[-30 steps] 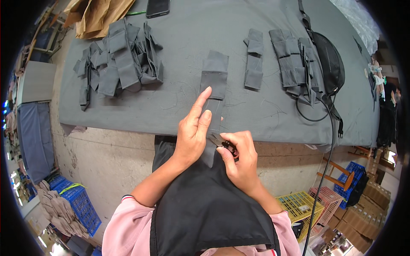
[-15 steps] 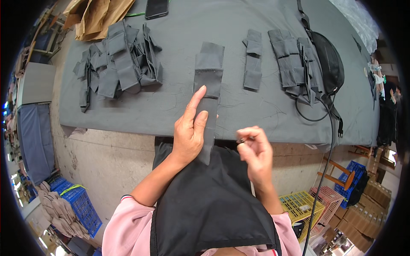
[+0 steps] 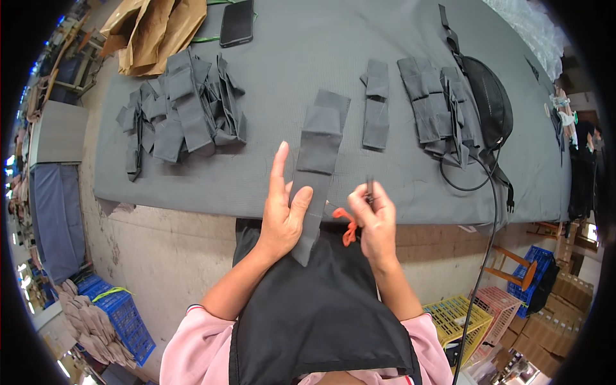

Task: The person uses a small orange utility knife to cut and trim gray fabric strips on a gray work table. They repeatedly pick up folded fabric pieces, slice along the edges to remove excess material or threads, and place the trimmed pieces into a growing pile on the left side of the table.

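My left hand (image 3: pixel 280 212) holds a dark grey pocketed fabric strip (image 3: pixel 319 153), its thumb across the front and index finger stretched upward beside it. The strip's far part lies over the table, while its pointed near end hangs past the edge above my apron. To the right of it, my right hand (image 3: pixel 378 224) is closed around a small dark tool (image 3: pixel 369 186), whose slim tip sticks up past the fingers. An orange-red cord (image 3: pixel 348 226) dangles beside this hand, seemingly from the tool. Most of the tool is hidden, so its kind cannot be made out.
A heap of similar grey strips (image 3: pixel 186 106) lies left on the table (image 3: pixel 289 58). One strip (image 3: pixel 376 106) and another pile (image 3: pixel 427 106) lie right, beside a black waist bag (image 3: pixel 487 102). Phone (image 3: pixel 237 24) and brown paper (image 3: pixel 151 35) are at the far left.
My right hand has turned and shifted slightly left, bringing the orange-red cord into sight. My left index finger has lifted off the strip, and the strip tilts more to the right.
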A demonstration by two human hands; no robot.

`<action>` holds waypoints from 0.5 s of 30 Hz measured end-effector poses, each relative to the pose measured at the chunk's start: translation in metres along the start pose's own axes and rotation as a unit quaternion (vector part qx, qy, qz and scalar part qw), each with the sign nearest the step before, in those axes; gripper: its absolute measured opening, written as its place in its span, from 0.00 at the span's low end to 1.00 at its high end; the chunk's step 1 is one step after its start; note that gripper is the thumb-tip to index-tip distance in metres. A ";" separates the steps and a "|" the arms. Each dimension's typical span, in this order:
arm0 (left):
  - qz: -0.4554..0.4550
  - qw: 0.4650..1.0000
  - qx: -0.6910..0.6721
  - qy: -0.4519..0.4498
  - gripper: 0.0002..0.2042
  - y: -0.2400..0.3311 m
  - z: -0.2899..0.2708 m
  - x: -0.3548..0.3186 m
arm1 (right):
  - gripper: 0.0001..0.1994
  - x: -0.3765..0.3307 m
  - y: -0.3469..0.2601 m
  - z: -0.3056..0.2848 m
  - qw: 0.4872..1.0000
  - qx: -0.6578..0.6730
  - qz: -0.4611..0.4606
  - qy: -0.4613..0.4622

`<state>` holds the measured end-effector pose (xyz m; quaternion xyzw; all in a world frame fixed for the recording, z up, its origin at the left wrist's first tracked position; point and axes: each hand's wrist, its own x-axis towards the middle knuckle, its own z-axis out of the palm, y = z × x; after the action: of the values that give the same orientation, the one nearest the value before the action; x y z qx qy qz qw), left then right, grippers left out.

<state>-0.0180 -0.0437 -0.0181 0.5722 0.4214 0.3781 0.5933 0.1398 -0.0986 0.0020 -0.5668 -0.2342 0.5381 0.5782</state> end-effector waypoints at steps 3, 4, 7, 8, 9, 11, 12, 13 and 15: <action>-0.025 0.997 -0.058 -0.036 0.31 0.010 0.005 -0.003 | 0.03 0.004 -0.008 -0.003 0.995 -0.054 -0.077 0.018; -0.045 0.991 -0.110 -0.055 0.30 0.017 0.008 -0.004 | 0.05 0.006 -0.011 0.004 0.990 -0.083 -0.110 0.007; -0.055 0.987 -0.126 -0.086 0.29 0.018 0.011 -0.008 | 0.18 0.017 -0.010 0.010 0.935 -0.263 -0.236 -0.013; -0.039 0.988 -0.124 -0.086 0.29 0.020 0.013 -0.008 | 0.17 0.018 -0.009 0.010 0.920 -0.285 -0.269 -0.009; -0.057 0.984 -0.147 -0.082 0.30 0.024 0.012 -0.007 | 0.17 0.018 -0.009 0.011 0.903 -0.306 -0.302 -0.005; -0.066 0.985 -0.136 -0.080 0.30 0.025 0.010 -0.008 | 0.14 0.019 -0.002 0.013 0.877 -0.329 -0.350 0.007; -0.071 0.986 -0.131 -0.080 0.30 0.025 0.009 -0.008 | 0.16 0.024 0.002 0.011 0.862 -0.354 -0.363 0.007; -0.066 0.987 -0.119 -0.084 0.30 0.023 0.007 -0.009 | 0.18 0.029 0.004 0.008 0.846 -0.378 -0.375 0.007; -0.055 0.990 -0.093 -0.093 0.30 0.016 0.005 -0.010 | 0.16 0.030 0.004 0.007 0.828 -0.398 -0.394 0.029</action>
<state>-0.0165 -0.0543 -0.0019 0.5228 0.3586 0.3276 0.7005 0.1414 -0.0704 -0.0099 -0.6228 -0.6143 0.1083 0.4723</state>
